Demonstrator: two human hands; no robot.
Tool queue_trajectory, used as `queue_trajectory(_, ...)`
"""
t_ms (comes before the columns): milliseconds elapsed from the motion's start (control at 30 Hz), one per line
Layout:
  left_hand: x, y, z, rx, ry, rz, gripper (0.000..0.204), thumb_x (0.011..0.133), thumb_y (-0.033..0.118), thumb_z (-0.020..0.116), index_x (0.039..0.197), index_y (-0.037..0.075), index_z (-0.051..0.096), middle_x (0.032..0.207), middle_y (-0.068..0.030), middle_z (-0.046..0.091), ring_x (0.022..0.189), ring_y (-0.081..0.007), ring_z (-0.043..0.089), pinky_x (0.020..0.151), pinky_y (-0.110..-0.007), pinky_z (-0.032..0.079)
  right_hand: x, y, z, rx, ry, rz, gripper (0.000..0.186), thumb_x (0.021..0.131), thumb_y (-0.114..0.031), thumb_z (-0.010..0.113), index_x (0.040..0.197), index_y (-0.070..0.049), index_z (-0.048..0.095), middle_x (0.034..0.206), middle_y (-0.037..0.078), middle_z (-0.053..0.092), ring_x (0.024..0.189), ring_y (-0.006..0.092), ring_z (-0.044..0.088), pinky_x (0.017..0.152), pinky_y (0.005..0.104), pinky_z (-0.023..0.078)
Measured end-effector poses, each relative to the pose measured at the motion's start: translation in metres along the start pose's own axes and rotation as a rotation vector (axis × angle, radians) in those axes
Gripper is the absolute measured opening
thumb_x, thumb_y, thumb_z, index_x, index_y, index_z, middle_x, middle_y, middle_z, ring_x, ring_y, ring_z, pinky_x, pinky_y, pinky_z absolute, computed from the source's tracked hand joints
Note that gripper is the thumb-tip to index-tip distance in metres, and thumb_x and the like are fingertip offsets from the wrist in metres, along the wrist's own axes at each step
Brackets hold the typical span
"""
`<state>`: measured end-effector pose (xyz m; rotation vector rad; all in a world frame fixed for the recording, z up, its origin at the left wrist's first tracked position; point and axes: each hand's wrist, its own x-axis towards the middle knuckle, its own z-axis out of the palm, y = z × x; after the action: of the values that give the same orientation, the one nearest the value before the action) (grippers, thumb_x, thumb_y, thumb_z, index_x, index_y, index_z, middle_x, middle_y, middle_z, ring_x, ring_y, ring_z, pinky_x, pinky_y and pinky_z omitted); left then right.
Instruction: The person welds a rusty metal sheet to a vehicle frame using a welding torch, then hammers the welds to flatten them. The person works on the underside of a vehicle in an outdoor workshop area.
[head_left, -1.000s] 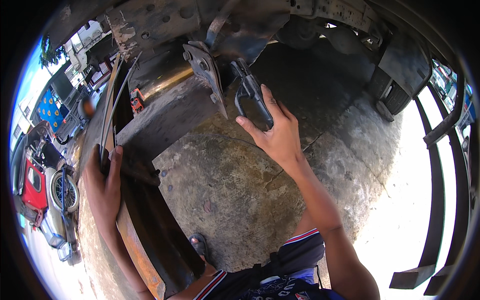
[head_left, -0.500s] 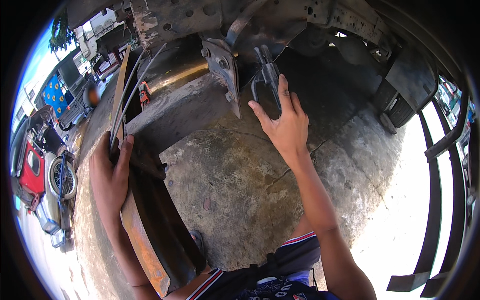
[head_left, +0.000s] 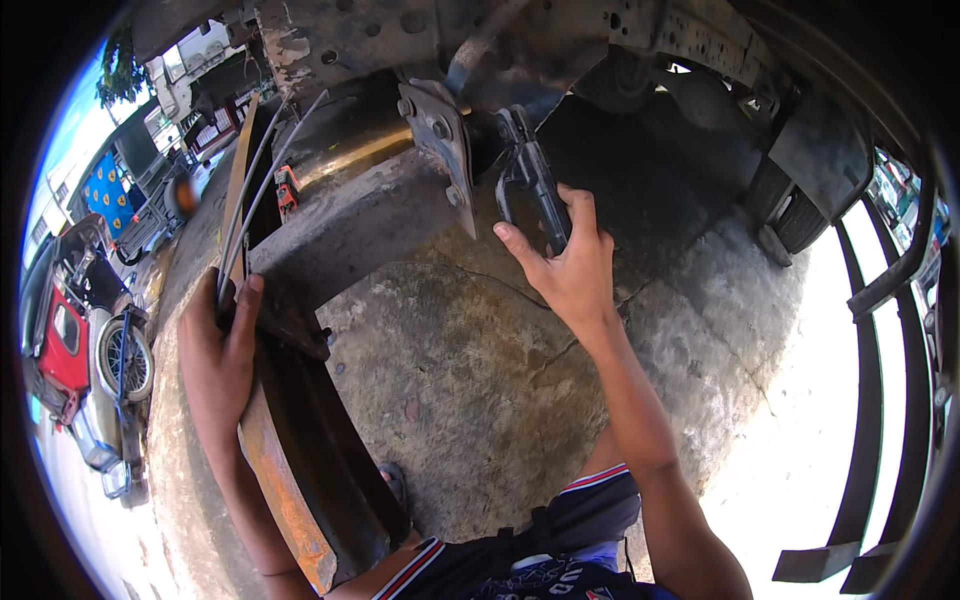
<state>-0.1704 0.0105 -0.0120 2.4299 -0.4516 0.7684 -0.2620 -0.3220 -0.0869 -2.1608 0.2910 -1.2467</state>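
My left hand (head_left: 215,345) lies along a rusty steel channel (head_left: 285,470), with thin grey metal rods (head_left: 262,180) gripped between its thumb and fingers. The rods point up and away. My right hand (head_left: 575,265) holds a dark metal tool that looks like locking pliers (head_left: 537,180), one handle against its fingers and the curved lever near the thumb. The tool's jaw end points up, just right of a bolted steel bracket (head_left: 440,140). That bracket joins the far end of a grey steel crossbeam (head_left: 350,230). Part of the pliers' grip is hidden by my hand.
A perforated vehicle frame (head_left: 400,30) spans overhead, with a tyre (head_left: 800,220) at the right. An orange-red tool (head_left: 286,190) stands beyond the beam. A red sidecar motorcycle (head_left: 70,340) is at the left. Long dark bars (head_left: 868,400) run along the right edge.
My right hand and the pliers have come slightly down and nearer to me, away from the frame, and the fingers have bent more around the tool. My left hand stays nearly still.
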Motion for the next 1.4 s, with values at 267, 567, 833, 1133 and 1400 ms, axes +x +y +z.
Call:
queue_trajectory(267, 0.004, -0.002, 0.000, -0.078, -0.046, 0.035, 0.063, 0.094, 0.043, 0.066, 0.128, -0.010, 0.055, 0.113, -0.0287, 0.064, 0.111, -0.0383, 0.061, 0.098, -0.040, 0.043, -0.010, 0.006, 0.009, 0.053, 0.137, -0.078, 0.067, 0.078, -0.043, 0.085, 0.117, 0.004, 0.058, 0.081, 0.010, 0.070, 0.062, 0.0134, 0.067, 0.054, 0.0264, 0.052)
queue_trajectory(567, 0.008, -0.010, 0.004, -0.073, -0.029, 0.041, 0.065, 0.094, 0.044, 0.067, 0.128, -0.010, 0.056, 0.118, -0.0308, 0.062, 0.114, -0.0380, 0.060, 0.100, -0.041, 0.043, -0.011, 0.008, 0.006, 0.026, 0.163, -0.093, 0.065, 0.079, -0.041, 0.084, 0.119, 0.004, 0.060, 0.085, 0.012, 0.071, 0.067, 0.0150, 0.069, 0.058, 0.0272, 0.054)
queue_trajectory(833, 0.009, -0.009, 0.004, -0.085, -0.048, 0.022, 0.067, 0.094, 0.045, 0.066, 0.128, -0.011, 0.055, 0.122, -0.0310, 0.061, 0.117, -0.0376, 0.059, 0.102, -0.041, 0.042, -0.010, 0.010, 0.003, -0.001, 0.093, -0.067, 0.070, 0.081, -0.040, 0.082, 0.123, 0.010, 0.059, 0.090, 0.017, 0.071, 0.073, 0.0196, 0.070, 0.063, 0.0306, 0.055)
queue_trajectory(1133, 0.012, -0.004, 0.002, -0.041, -0.112, -0.037, 0.066, 0.093, 0.046, 0.066, 0.130, -0.009, 0.055, 0.124, -0.0296, 0.060, 0.120, -0.0373, 0.057, 0.103, -0.040, 0.041, -0.009, 0.017, 0.008, 0.002, 0.094, -0.108, 0.073, 0.082, -0.043, 0.080, 0.124, 0.012, 0.057, 0.095, 0.023, 0.070, 0.080, 0.0286, 0.072, 0.066, 0.0348, 0.056)
queue_trajectory(1400, 0.010, -0.011, 0.005, 0.018, -0.043, -0.033, 0.066, 0.094, 0.046, 0.065, 0.133, -0.006, 0.055, 0.128, -0.0283, 0.058, 0.125, -0.0365, 0.053, 0.107, -0.040, 0.037, -0.012, 0.014, 0.007, 0.000, 0.150, -0.128, 0.071, 0.083, -0.040, 0.080, 0.124, 0.014, 0.056, 0.097, 0.023, 0.070, 0.085, 0.0292, 0.072, 0.071, 0.0353, 0.057)
